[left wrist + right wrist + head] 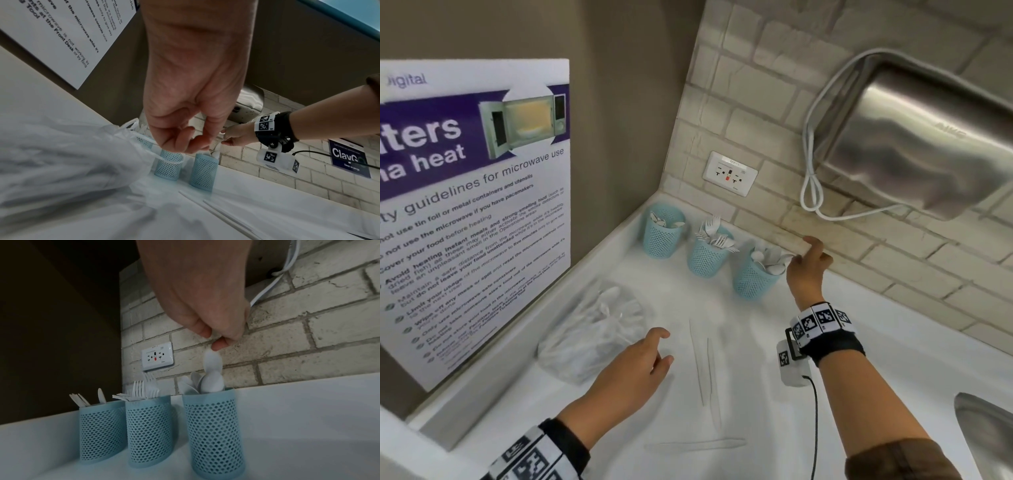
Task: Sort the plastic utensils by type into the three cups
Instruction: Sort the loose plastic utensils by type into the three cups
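Three blue mesh cups stand in a row by the brick wall: the left cup [663, 236] [101, 433] has knives, the middle cup [707, 255] [149, 431] forks, the right cup [753, 277] [213, 434] spoons. My right hand [806, 263] [211, 339] hovers over the right cup. Its thumb and forefinger are slightly apart, and one fingertip touches the top of a white spoon [212, 360] that stands higher than the others. My left hand [650, 353] [185, 141] hangs loosely curled and empty over the counter beside a clear plastic bag [592, 332]. Three white knives [700, 363] lie loose on the counter.
A microwave poster [472, 205] leans on the left wall. On the brick wall are an outlet [729, 173] and a steel hand dryer [914, 137] with a looped white cable. A sink [986, 435] sits at the lower right.
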Available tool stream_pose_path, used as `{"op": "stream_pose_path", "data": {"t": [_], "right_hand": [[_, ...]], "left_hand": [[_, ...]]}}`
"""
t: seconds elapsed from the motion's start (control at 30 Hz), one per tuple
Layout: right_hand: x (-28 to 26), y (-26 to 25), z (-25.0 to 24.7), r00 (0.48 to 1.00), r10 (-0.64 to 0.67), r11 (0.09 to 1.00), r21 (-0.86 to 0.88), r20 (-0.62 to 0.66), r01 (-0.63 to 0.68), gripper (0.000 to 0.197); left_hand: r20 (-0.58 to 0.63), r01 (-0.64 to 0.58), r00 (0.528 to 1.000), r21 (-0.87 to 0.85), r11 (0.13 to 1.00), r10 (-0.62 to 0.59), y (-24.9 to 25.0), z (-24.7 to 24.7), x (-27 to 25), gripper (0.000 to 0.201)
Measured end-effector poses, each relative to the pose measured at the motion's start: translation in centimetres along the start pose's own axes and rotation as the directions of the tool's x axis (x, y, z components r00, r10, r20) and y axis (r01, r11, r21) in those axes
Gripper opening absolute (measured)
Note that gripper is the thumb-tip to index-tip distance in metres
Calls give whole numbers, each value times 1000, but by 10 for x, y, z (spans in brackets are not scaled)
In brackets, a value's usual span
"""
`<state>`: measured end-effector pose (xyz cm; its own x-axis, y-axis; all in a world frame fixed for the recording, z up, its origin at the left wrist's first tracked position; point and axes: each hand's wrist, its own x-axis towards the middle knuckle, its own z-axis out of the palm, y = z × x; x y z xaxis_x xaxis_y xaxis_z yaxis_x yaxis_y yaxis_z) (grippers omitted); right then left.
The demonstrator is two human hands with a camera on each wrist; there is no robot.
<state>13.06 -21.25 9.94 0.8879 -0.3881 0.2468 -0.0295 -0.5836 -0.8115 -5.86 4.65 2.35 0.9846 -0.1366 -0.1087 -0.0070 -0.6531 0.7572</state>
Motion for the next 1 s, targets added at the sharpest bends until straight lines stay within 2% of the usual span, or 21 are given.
{"op": "stream_pose_path", "data": {"t": [0.07,0.23,0.43,0.53,0.6,0.63,0.7,0.77,0.83,0.9,0.97,1.0], "right_hand": [[2,1,1,1000,-29,999,-34,5,29,51],[2,7,-1,992,-28,989,-143,122,45,45],[-25,0,-8,973,-149,966,-185,178,182,41],[-56,0,-12,932,-191,945,-201,307,260,36],[-82,3,-15,867,-177,913,-251,465,321,33],[-96,5,-18,809,-149,891,-278,568,359,31],[-126,10,-24,642,-37,848,-316,765,426,29],[-155,17,-30,477,90,813,-341,875,472,32],[-183,25,-34,364,158,790,-339,918,510,41],[-208,35,-32,315,185,731,-344,931,589,49],[-228,47,-25,325,154,664,-341,933,665,43],[-235,52,-21,342,115,664,-328,933,672,34]], "left_hand": [[2,5,1000,2,1000,-5,-1,0,1,40],[2,6,1000,-9,1000,-6,-4,0,3,40],[6,29,1000,-25,999,-29,-10,-1,5,39],[1,35,999,-24,999,-35,-11,-4,6,39],[5,43,999,-21,999,-42,-11,-6,5,39],[9,46,999,-16,999,-46,-11,-7,4,38],[22,55,998,-5,998,-55,-12,-8,3,37],[31,71,997,2,997,-71,-12,-9,2,35],[48,88,995,7,996,-89,-14,-8,1,33],[64,93,994,15,996,-94,-15,-8,1,33],[70,96,993,22,995,-97,-16,-8,1,33],[71,97,993,24,995,-99,-17,-8,1,33]]}}
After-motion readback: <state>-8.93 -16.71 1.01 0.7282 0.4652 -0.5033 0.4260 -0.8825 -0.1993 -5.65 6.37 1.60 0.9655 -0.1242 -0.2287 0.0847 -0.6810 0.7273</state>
